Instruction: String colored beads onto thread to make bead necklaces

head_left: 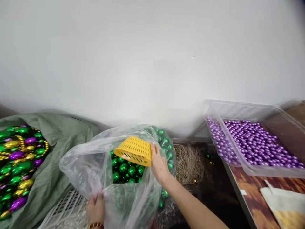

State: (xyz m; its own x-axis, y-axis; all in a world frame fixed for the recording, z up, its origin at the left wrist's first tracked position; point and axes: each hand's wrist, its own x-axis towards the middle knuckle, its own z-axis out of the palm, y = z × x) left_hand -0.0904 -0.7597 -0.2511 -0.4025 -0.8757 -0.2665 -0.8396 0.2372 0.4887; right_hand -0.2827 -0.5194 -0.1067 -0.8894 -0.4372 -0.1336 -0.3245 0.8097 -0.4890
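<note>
My right hand [160,163] is closed on the rim of a yellow slotted plastic basket [134,149], which is tipped over with its mouth facing down. Under it, a large clear plastic bag [81,159] stands open, and shiny green balls [124,168] show inside. More green balls press against the bag's right wall. My left hand [96,208] pinches the near edge of the bag, with a beaded bracelet on the wrist. Whether anything is left in the basket is hidden.
At left, a green sack [69,133] holds green, gold and purple bead strands [19,159]. A white crate [68,203] lies low beside it. On the right, a clear bin [269,171] of purple beads [257,143] rests on a wood-patterned table [250,187]. Tan strands [190,162] fill a floor container.
</note>
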